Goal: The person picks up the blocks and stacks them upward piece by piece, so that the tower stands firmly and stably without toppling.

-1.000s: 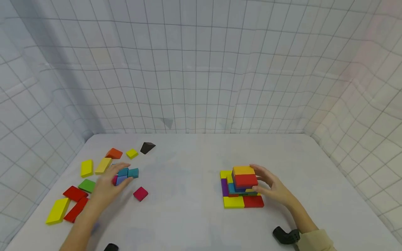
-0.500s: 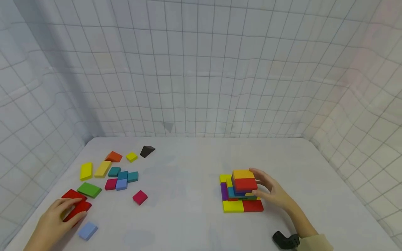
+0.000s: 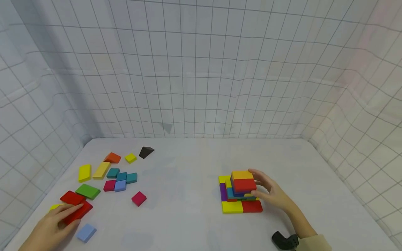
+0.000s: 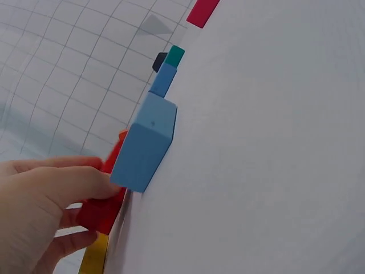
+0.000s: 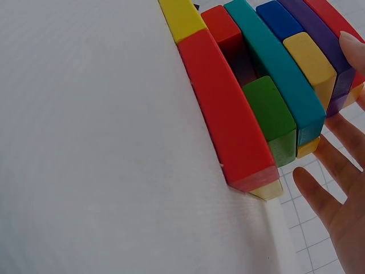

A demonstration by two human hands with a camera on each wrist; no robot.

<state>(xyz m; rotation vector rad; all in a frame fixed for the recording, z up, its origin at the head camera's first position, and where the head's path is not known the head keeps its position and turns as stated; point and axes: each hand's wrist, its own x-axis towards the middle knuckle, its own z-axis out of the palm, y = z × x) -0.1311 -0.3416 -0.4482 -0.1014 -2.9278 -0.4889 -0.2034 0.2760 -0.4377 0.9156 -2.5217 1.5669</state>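
A person's left hand [image 3: 51, 225] rests its fingers on a long red block [image 3: 77, 212] at the table's [image 3: 188, 209] near left edge, seemingly curling round it, though the grip is partly hidden. The block looks light, rigid and smooth, best pinched across its narrow sides. The right hand [image 3: 273, 193], fingers relaxed, touches the side of a stepped stack of coloured blocks [image 3: 240, 190]. Since half a second ago both hands have hardly moved.
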